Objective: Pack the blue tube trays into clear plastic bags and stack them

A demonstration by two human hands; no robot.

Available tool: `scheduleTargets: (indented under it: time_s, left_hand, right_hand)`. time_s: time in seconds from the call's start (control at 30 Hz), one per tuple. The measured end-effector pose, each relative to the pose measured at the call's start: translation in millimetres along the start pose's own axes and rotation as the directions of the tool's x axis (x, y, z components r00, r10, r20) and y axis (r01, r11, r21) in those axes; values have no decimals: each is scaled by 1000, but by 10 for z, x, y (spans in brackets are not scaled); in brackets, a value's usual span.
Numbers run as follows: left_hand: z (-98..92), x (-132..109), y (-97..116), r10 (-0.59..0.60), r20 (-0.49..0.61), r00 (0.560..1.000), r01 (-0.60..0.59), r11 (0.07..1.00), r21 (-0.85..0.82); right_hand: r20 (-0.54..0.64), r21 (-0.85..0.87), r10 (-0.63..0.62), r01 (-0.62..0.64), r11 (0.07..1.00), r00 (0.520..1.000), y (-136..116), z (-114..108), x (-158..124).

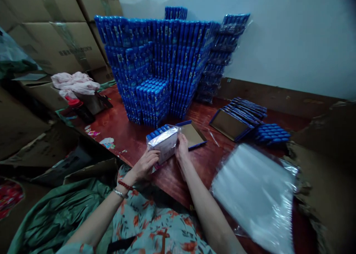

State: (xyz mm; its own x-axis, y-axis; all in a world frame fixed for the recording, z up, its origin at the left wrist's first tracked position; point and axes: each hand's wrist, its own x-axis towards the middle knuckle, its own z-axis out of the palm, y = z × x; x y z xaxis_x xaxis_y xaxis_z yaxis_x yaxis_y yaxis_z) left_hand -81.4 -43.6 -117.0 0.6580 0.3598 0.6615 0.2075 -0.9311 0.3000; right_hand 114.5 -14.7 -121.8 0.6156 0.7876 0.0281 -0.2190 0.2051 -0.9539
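Note:
A tray pack of blue bottles (pixel 164 144) in a clear plastic bag is tilted up near the table's front edge, its pale underside turned towards me. My left hand (pixel 145 162) is closed on its lower left side. At its right end, my right hand (pixel 182 147) grips the pack and the plastic film, fingers partly hidden behind it. Just behind my right hand lies a shallow cardboard tray (pixel 194 134) with a blue rim. To the right, a stack of clear plastic bags (pixel 247 194) lies flat.
Tall stacks of blue bottle packs (pixel 167 61) stand at the back of the red table (pixel 200 168). More trays (pixel 233 120) and loose blue bottles (pixel 271 134) sit at right. A dark bottle with a red lid (pixel 80 107) and cardboard boxes (pixel 61 46) are at left.

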Motion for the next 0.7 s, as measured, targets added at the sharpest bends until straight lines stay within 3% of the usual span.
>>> scheduleTargets:
  time_s: [0.1,0.17,0.2,0.27,0.37,0.4,0.43,0.5,0.53,0.6,0.67,0.7]
  left_hand:
    - [31,91,-33,-121,-177,977,99,987,-127]
    - [101,197,33,-247,-393,886,170,960,-221]
    - [148,259,76,-317,-504,804,208,943,-261]
    - [248,390,144,-451,-682,576,302,892,-336]
    - [333,551,144,-575,-789,216,417,785,-458]
    - [332,583,114,-597,-792,129,433,752,-497]
    - [318,601,74,-619,-781,86,443,726,-527]
    - [255,596,-13,-703,-706,90,475,653,-590]
    - [213,578,-50,-774,-620,126,485,593,-642]
    - [128,521,-91,-912,-340,232,487,411,-770]
    - [63,459,-81,-941,-72,332,466,230,-854]
    - [42,432,-62,-930,-10,366,452,187,-872]
  right_hand:
    - [-88,-19,-28,27,999,996,20,63,-34]
    - [-156,-48,-54,47,998,986,32,74,-84]
    - [-183,-65,-63,52,997,981,38,75,-120]
    - [-216,-95,-76,56,994,973,47,73,-204]
    - [-238,-116,-95,69,991,967,34,68,-331]
    - [-242,-115,-102,76,990,965,21,66,-363]
    - [-246,-113,-107,81,990,963,6,63,-387]
    - [-244,-100,-105,83,992,964,-28,59,-415]
    - [-220,-81,-97,81,993,971,-43,58,-420]
    - [-141,-29,-77,74,997,987,-60,58,-419]
    - [-35,-7,-80,80,997,996,-59,46,-411]
    - [22,-29,-103,103,994,994,-55,30,-404]
